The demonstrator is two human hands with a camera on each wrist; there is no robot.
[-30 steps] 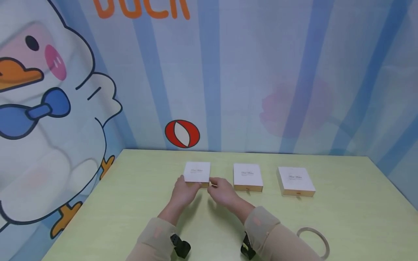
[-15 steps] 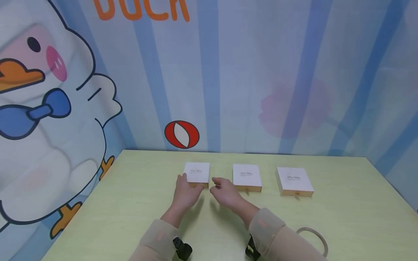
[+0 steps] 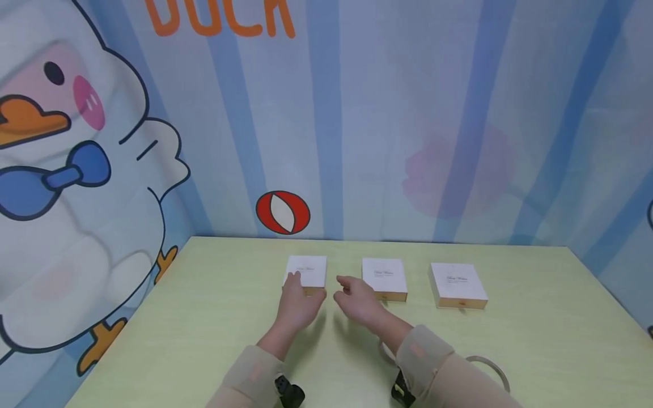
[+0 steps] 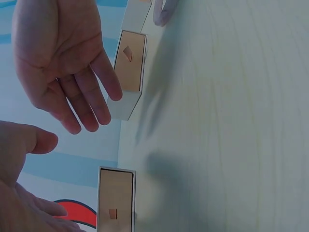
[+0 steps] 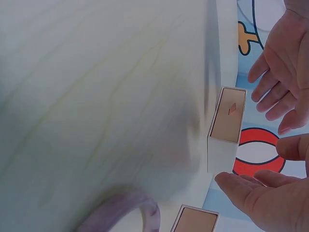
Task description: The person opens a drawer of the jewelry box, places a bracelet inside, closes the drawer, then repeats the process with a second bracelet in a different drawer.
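Three white lidded boxes with fine script on top and tan drawer-like fronts stand in a row: the left box [image 3: 311, 265], the middle box [image 3: 385, 274] and the right box [image 3: 458, 280]. My left hand [image 3: 298, 306] hovers before the left box, covering part of its front in the head view. My right hand [image 3: 359, 300] is held in the gap between the left and middle boxes, fingers loosely bent. Both wrist views show the hands apart from the boxes, holding nothing. A small tab sticks out of the left box's tan front [image 4: 116, 198].
A pale grey curved band [image 3: 492, 365] lies on the light green table [image 3: 204, 317] beside my right forearm; another curved piece [image 3: 385, 352] shows by the right wrist. Behind the table hangs a blue striped backdrop [image 3: 357, 141] with a printed duck.
Both hands have let go of the left box. The right hand drew off to the right, and the left hand came away toward the right. The boxes stay in place.
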